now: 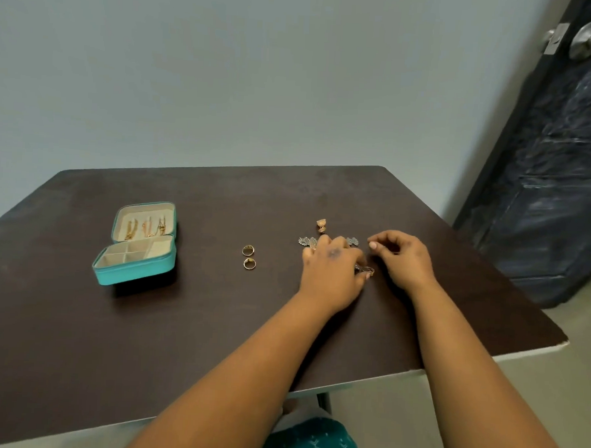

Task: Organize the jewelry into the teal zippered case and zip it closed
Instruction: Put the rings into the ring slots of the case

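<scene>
- Now the teal zippered case [134, 271] lies open near the left edge of the dark brown worktop [79, 333], with its lid folded back toward the far edge; some gold chains [146, 229] hang in the beige lid, and the divided compartments of the base look empty.
- Both hands work near the right side of the worktop, well apart from the case.
- The left hand [331, 269] pinches a small gold-and-silver ring [366, 270] between thumb and fingers, just above the surface.
- The right hand [401, 257] is just beside it, with fingers loosely curled; I cannot tell if it holds anything.
- Silver leaf-shaped earrings [307, 241] and a small gold bell-shaped earring [321, 225] lie just beyond the left hand, toward the far edge.
- Two gold rings [248, 257] lie between the hands and the case.
- From the pinched ring the case lies to the left, so the left hand is the nearer one to carry it over, I think.
</scene>
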